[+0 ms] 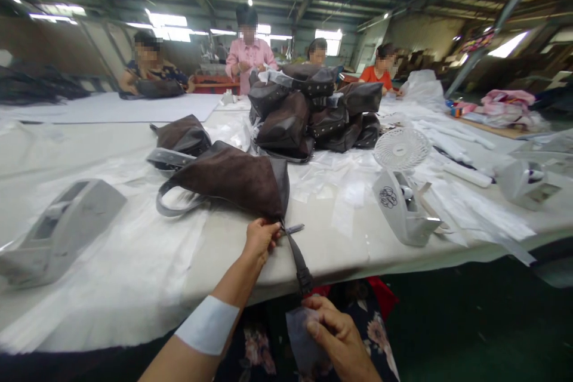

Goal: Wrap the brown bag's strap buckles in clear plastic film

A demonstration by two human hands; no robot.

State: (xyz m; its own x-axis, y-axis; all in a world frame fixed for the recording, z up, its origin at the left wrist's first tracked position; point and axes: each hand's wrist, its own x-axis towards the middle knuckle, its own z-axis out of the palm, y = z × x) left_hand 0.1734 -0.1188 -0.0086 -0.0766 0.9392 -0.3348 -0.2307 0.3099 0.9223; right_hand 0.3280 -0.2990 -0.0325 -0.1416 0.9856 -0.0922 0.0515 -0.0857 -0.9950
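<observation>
A dark brown bag [230, 176] with grey trim lies on the table in front of me, its grey strap loop toward the left. My left hand [263, 240] is closed on the bag's near corner, where a dark strap [298, 259] with a buckle hangs over the table edge. Below the edge, my right hand [333, 331] pinches a translucent plastic sheet [301, 334] close to the strap's lower end. Whether its fingers also touch the strap is hidden. Another brown bag [183, 134] rests just behind the first.
A pile of similar bags [290, 122] stands mid-table. Tape dispensers sit at left [67, 230] and right [405, 209], the right one beside a small white fan [401, 148]. Plastic sheets [465, 197] lie at the right. Several people, one in a pink shirt [248, 57], are across the table.
</observation>
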